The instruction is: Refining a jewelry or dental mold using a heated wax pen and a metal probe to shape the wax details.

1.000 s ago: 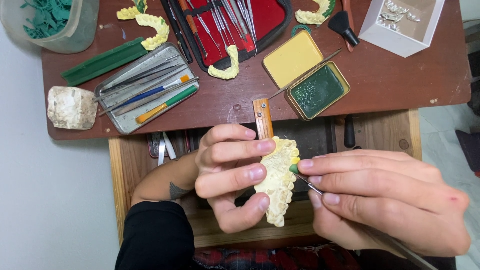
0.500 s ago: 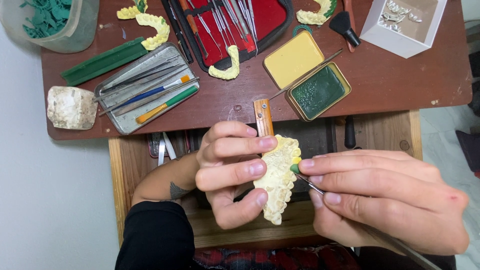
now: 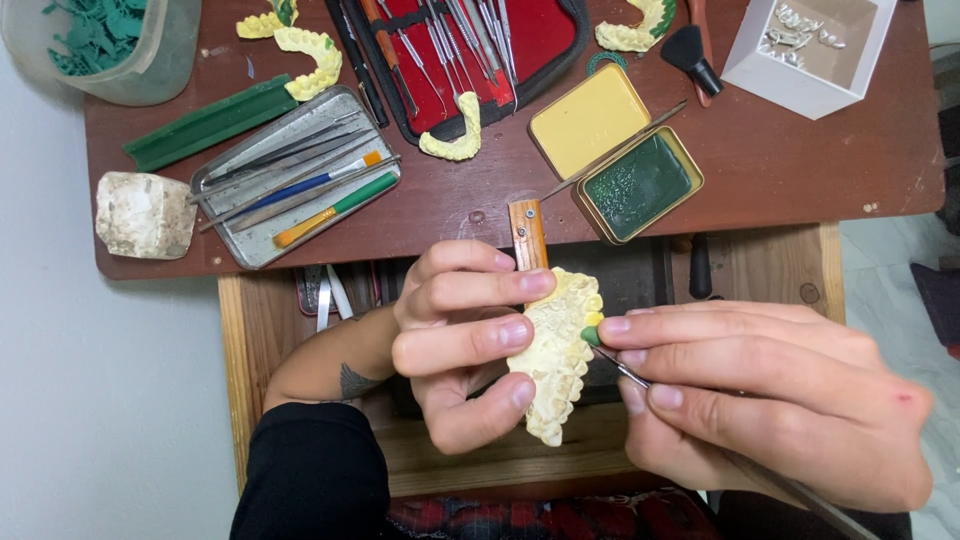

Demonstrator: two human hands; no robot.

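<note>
We have the yellow dental cast held up in front of us, above the near edge of the bench, tooth side turned toward the right. Our left hand closes round it, fingers curled over its upper face and thumb below, so it is gripped firmly. Our right hand pinches a thin metal carving tool between fingertips and thumb, pen fashion, its tip at a small dab of green wax on the cast's rim; whether the tip actually touches the wax we cannot quite tell from this angle. To do this well, we judge it best to brace the two hands against each other, keep strokes short and light, and turn the cast rather than the tool so the plaster teeth are not scraped. Farther out on the bench lie an open tin of green wax with its yellow lid, a metal tray of brushes and picks, a red-lined instrument case, spare yellow casts, a lump of white stone and a white box.
</note>
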